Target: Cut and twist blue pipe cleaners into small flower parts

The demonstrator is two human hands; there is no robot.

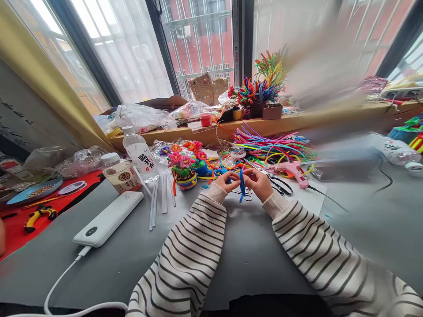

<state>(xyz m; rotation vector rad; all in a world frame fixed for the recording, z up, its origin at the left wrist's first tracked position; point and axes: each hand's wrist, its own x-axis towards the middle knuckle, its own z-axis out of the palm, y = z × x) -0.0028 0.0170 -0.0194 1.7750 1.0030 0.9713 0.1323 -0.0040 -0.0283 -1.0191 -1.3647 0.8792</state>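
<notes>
Between my two hands, a blue pipe cleaner piece (242,185) stands upright above the grey table. My left hand (227,180) pinches it from the left, fingertips closed. From the other side, my right hand (259,184) grips it too, thumb and fingers together. Under and behind the hands lie scissors (280,186) with black handles. Just right of them rests a pink glue gun (294,171). A small pot of pipe cleaner flowers (185,176) stands left of my left hand. Loose coloured pipe cleaners (264,143) are heaped behind my hands.
A white power bank (109,220) with a cable lies at the left, near clear glue sticks (164,193). Two bottles, one a tall water bottle (140,154), stand behind it. Yellow-black pliers (39,218) lie on red cloth. A blurred pale shape covers the right side.
</notes>
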